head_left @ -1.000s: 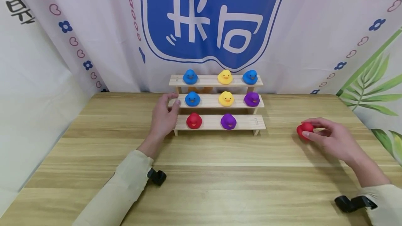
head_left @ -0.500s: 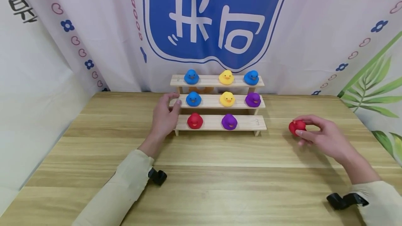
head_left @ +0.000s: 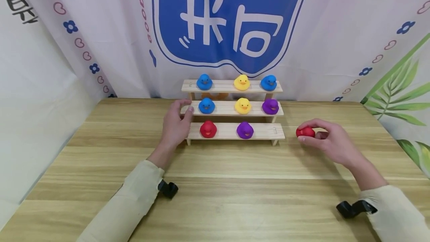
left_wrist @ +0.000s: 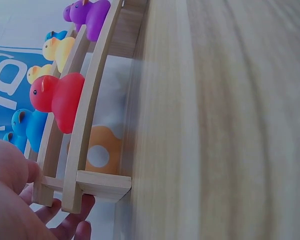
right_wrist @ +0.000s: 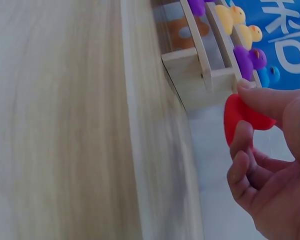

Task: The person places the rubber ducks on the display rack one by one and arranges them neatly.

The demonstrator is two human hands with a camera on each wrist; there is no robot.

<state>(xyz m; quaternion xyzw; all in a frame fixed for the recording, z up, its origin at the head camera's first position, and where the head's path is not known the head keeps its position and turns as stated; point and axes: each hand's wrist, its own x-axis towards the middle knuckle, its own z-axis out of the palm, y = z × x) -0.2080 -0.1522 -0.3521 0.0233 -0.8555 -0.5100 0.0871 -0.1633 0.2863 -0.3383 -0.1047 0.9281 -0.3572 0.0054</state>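
My right hand point(head_left: 330, 143) pinches a red rubber duck point(head_left: 305, 132) between thumb and fingers, to the right of the three-tier wooden display stand point(head_left: 262, 132). In the right wrist view the red duck point(right_wrist: 242, 117) sits between thumb and fingertips, partly covered by them. At the stand's left end, my left hand point(head_left: 177, 122) holds the plank ends; the left wrist view shows the thumb by the middle plank and fingers behind the ends. Another red duck point(head_left: 208, 129) and a purple duck point(head_left: 245, 130) sit on the bottom tier, whose right end is bare.
On the middle tier stand a blue duck point(head_left: 206, 106), a yellow duck point(head_left: 243, 106) and a purple duck point(head_left: 270, 106). The top tier bears a yellow duck point(head_left: 242, 82) between two blue ones. A printed curtain point(head_left: 117, 29) hangs behind the wooden table point(head_left: 215, 204).
My right hand has carried the red duck leftward, closer to the stand, and the duck has turned in the fingers. The left hand keeps its place at the stand's left end.
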